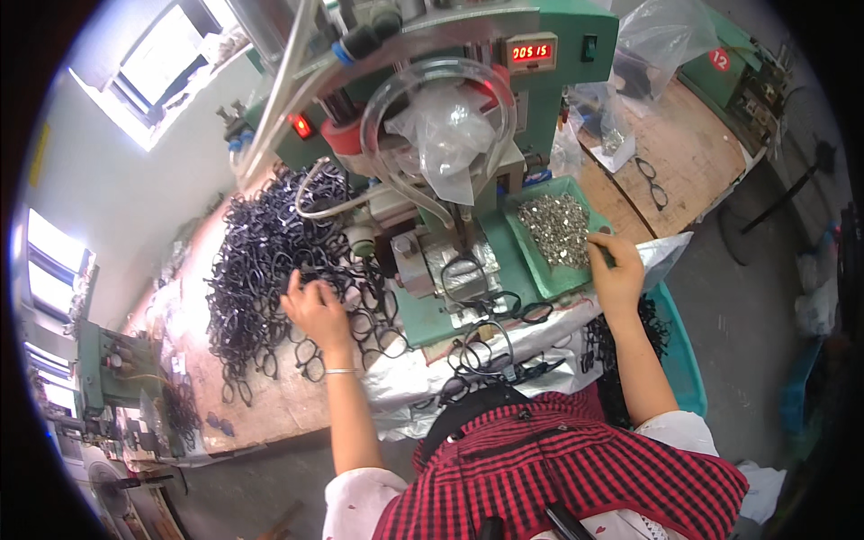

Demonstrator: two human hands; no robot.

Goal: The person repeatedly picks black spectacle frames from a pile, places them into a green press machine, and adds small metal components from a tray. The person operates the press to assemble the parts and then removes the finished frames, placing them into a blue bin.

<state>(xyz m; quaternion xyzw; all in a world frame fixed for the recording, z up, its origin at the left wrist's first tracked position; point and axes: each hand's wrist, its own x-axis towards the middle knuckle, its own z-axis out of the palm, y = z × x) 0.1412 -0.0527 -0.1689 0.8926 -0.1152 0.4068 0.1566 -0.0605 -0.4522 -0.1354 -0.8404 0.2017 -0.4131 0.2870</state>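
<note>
The left hand (pixel 315 310) is laid on the near edge of a heap of black spectacle frames (pixel 261 261), its fingers curled down into the heap; whether a single frame is actually gripped cannot be told. The right hand (pixel 616 270) is set at the near corner of a green tray (pixel 538 274), with fingertips pinched narrowly among the small silver metal parts (pixel 558 229) piled just beyond it; what is held between them is too small to be made out. Between the two hands, one frame (pixel 463 270) is seen lying on the bed of the green press machine (pixel 423 135). It is judged that tangled frames could be dragged off the heap together, or more than one tiny part could be picked and dropped.
</note>
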